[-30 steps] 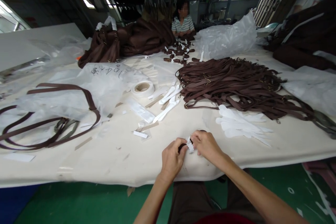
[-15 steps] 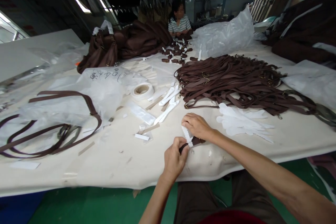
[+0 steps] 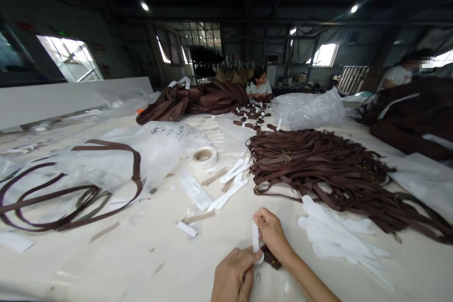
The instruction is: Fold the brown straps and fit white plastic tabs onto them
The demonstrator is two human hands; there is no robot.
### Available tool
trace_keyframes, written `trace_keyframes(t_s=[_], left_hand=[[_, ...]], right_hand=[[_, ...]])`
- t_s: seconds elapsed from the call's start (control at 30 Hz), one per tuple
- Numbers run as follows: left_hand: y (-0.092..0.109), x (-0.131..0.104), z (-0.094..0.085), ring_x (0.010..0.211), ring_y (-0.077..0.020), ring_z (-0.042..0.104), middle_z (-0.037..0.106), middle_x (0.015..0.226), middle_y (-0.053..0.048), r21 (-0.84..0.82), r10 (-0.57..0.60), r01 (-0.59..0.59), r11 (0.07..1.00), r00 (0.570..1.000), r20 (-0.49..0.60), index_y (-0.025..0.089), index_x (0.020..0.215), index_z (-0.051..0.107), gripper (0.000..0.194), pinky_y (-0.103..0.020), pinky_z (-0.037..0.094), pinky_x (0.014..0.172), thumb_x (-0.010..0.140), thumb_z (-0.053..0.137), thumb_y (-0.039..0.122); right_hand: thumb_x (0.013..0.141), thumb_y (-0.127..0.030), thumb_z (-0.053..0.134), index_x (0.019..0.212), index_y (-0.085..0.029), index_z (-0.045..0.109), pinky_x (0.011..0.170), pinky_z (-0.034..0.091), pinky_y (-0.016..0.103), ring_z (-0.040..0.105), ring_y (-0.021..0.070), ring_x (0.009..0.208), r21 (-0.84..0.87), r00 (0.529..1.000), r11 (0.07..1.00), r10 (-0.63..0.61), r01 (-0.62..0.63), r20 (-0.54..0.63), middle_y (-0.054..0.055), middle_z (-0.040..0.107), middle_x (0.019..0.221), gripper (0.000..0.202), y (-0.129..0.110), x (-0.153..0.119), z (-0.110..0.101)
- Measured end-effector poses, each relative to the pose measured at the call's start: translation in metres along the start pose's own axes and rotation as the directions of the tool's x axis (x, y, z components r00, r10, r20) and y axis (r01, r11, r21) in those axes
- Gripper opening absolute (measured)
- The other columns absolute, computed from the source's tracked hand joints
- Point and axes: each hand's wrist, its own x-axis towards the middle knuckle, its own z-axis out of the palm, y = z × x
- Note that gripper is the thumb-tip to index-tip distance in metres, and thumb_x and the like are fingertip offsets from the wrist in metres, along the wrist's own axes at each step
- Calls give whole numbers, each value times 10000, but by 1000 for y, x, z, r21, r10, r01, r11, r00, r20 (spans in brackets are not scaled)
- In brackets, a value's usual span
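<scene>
At the table's near edge a folded brown strap (image 3: 272,258) with a small gold-coloured fitting lies beneath my hands. A white strip with a toothed edge (image 3: 255,237) rises from it, its lower end at the strap. My right hand (image 3: 272,233) pinches the strip's upper end between thumb and fingers. My left hand (image 3: 235,271) is closed over the strap's left end, fingertips at the foot of the strip; its grip is partly hidden. More white toothed strips (image 3: 228,193) lie ahead, and a fanned pile of white strips (image 3: 336,231) sits to the right.
A large heap of brown straps (image 3: 318,160) covers the right middle. White tape roll (image 3: 203,156), plastic bags (image 3: 166,144) and looped straps (image 3: 136,165) lie leftward. Brown bags (image 3: 201,99) and small bundled straps (image 3: 253,114) are farther back, near a seated person (image 3: 259,86).
The camera view has tilted up, so my hands appear lower. The white strip now stands more upright in my right hand, and my left hand has turned flatter over the strap.
</scene>
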Motion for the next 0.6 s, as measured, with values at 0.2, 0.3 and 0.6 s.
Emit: trace_keyframes(t_s=[0.2, 0.3, 0.6], left_hand=[[-13, -10, 10, 1223, -320, 594, 703, 1223, -42, 8, 34, -33, 999, 978, -204, 340, 1094, 732, 267, -493, 544, 1013, 853, 621, 306], [-10, -16, 10, 1332, -327, 502, 648, 1319, -79, -145, -187, 143, 979, 909, -371, 299, 1120, 721, 274, -562, 467, 1089, 932, 537, 373], [4, -9, -1, 1192, -286, 597, 738, 1091, -75, -246, -233, 156, 957, 918, -321, 241, 962, 723, 207, -594, 422, 1100, 943, 533, 321]], right_hand=[[698, -445, 573, 637, -190, 543, 333, 237, 172, 354, 80, 295, 126, 978, 988, 57, -83, 199, -76, 445, 363, 264, -27, 15, -12], [700, -446, 594, 649, -186, 537, 338, 313, 181, 454, 102, 332, 189, 995, 982, -37, 19, 90, -36, 532, 428, 271, -86, 58, -36], [915, -373, 528, 986, -213, 538, 609, 504, 193, 644, 81, 667, 86, 749, 792, -527, 604, -401, -4, 672, 877, 176, -216, 108, -150]])
